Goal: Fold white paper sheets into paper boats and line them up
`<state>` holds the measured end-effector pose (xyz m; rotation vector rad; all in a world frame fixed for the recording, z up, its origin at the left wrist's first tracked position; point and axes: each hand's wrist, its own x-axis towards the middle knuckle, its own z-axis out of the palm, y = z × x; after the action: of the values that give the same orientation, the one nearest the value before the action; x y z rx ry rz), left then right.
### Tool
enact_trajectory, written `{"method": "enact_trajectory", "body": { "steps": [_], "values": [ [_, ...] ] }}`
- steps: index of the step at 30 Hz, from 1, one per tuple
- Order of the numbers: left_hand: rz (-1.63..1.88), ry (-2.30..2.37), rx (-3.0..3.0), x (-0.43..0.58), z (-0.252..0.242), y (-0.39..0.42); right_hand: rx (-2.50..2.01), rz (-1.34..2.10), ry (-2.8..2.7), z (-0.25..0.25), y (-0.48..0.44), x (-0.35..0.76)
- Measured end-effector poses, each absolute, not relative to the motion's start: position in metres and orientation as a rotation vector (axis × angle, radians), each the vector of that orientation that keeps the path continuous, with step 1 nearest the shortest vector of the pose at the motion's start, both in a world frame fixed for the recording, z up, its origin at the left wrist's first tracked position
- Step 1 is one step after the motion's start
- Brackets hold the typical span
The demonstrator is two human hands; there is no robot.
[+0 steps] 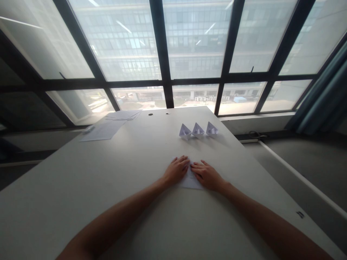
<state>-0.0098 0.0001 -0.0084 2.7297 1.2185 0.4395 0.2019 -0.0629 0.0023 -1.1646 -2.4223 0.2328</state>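
Three boats [198, 131] stand done; left hand [176, 169] and right hand [209, 175] press a sheet [190, 183] flat (neither grip clamped); it looks part-folded.

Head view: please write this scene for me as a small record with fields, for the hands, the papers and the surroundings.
Left hand: palm down, on left side of white paper
Right hand: palm down, on right side of same paper
White paper: partly covered, full shape unclear
Folded paper boats: three, in a row beyond the hands
Loose sheets: far left of table
Windows: beyond table
Curtain: blue, at right
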Motion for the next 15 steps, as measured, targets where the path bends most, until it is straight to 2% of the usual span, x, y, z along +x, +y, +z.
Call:
{"method": "enact_trajectory", "body": {
  "steps": [6, 15],
  "values": [
    [0.564, 1.602, 2.611, -0.021, -0.011, 0.013, -1.235, 0.156, -2.433, 0.001, -0.055, 0.214],
    [1.026, 1.207, 2.442, -0.016, 0.000, 0.010, -1.232, 0.131, -2.428, -0.001, -0.052, 0.219]
  ]
}}
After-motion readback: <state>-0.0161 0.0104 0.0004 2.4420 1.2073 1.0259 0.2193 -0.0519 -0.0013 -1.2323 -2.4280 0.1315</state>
